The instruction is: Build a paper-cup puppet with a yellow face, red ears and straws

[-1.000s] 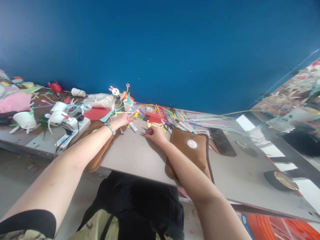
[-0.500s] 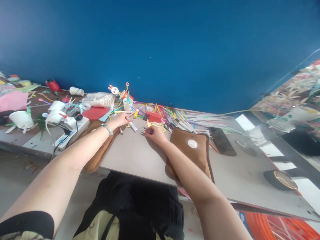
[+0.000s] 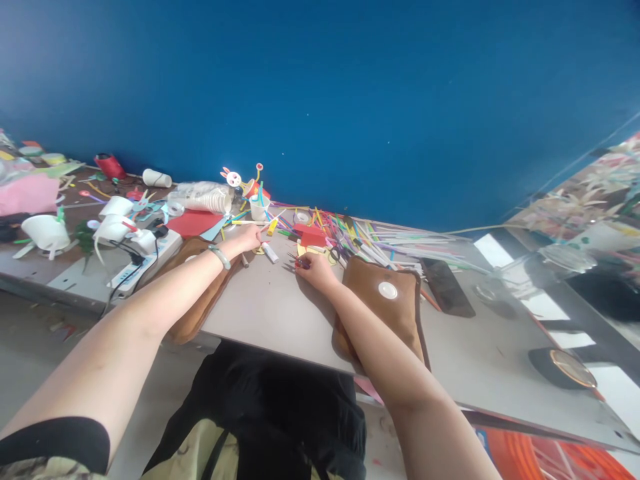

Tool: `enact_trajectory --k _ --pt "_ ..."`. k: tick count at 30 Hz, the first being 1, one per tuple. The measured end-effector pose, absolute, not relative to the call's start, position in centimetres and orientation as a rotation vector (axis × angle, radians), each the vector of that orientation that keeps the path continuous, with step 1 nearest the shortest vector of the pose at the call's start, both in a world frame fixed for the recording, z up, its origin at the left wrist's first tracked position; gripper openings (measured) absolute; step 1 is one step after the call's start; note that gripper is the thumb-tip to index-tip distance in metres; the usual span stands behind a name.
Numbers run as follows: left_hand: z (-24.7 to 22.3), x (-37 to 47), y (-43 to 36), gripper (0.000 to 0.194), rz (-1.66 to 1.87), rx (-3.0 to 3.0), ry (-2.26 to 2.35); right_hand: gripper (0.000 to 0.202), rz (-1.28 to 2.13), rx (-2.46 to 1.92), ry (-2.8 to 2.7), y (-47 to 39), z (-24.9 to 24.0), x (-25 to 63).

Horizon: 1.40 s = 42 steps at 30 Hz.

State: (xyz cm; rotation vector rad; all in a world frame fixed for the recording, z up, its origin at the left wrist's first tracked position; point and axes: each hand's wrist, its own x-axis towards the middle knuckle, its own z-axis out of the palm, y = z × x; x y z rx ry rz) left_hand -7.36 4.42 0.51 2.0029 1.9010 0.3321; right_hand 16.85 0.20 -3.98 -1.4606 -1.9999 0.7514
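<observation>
My left hand [image 3: 249, 237], fingers drawn together, reaches to the back of the table beside a small white tube [image 3: 270, 252]. Something small and red shows at its fingertips, too small to make out. My right hand [image 3: 317, 272] is closed around small scissors [image 3: 302, 264] with dark red handles, their blades parted and pointing left. Behind it lie a piece of red paper [image 3: 310, 235] and a second, dark-handled pair of scissors [image 3: 335, 253]. A white paper cup [image 3: 259, 208] with coloured sticks stands beyond my left hand.
Brown cushions [image 3: 383, 310] lie under both forearms. A power strip [image 3: 143, 263] with plugs and cords is at left, near stacked paper cups [image 3: 207, 199]. Many coloured sticks [image 3: 395, 237] lie along the blue wall. A dark phone [image 3: 449, 288] and a round dark container [image 3: 561, 368] sit at right.
The view has shifted slightly, so things appear a little further right. My left hand has moved little beside the tube; my right hand still holds the scissors.
</observation>
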Motion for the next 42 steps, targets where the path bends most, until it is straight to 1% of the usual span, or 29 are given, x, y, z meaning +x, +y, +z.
enact_trajectory --k 6,12,14,16,17,22,28,31,33,35,39,41,42 --pt "0.1 -8.7 4.1 0.005 0.533 1.928 1.902 0.020 0.698 -1.486 -2.095 -0.1 -3.7 16.9" --pt "3.2 -9.8 4.0 0.013 0.970 1.946 1.928 0.017 0.665 -1.474 -2.166 -0.3 -3.5 16.9" --pt "4.4 -8.7 3.6 0.013 1.191 2.052 1.829 0.017 0.646 -1.473 -2.191 -0.4 -3.4 17.0" --pt "5.0 -6.8 3.1 0.008 1.304 2.066 1.646 0.018 0.616 -1.499 -2.208 -0.5 -3.3 17.0" --pt "5.0 -5.6 2.8 0.006 1.315 2.027 1.542 0.018 0.595 -1.516 -2.215 -0.5 -3.3 17.0" --pt "3.2 -1.4 2.4 0.017 1.190 1.604 1.203 0.018 0.475 -1.523 -2.258 -0.9 -2.9 17.2" --pt "-0.4 -1.7 3.5 0.023 1.198 1.277 1.156 0.013 0.242 -1.579 -2.343 -1.5 -2.3 17.1" --pt "-1.7 -1.8 3.7 0.024 1.182 1.249 1.158 0.013 0.113 -1.559 -2.412 -1.7 -1.9 17.1" --pt "-2.0 -1.6 3.5 0.023 1.157 1.299 1.161 0.014 0.086 -1.534 -2.414 -1.8 -1.6 17.2" --pt "-1.8 -1.3 3.1 0.023 1.141 1.377 1.147 0.019 0.154 -1.531 -2.369 -1.6 -1.3 17.4" --pt "-1.3 -0.9 2.5 0.021 1.116 1.507 1.125 0.039 0.515 -1.582 -2.055 -1.0 -0.6 18.2" --pt "-1.5 -0.8 2.4 0.020 1.104 1.538 1.088 0.048 0.644 -1.494 -1.888 -0.8 -0.4 18.5" --pt "-1.7 -0.7 2.4 0.021 1.098 1.548 1.058 0.049 0.710 -1.426 -1.820 -0.7 -0.4 18.6"
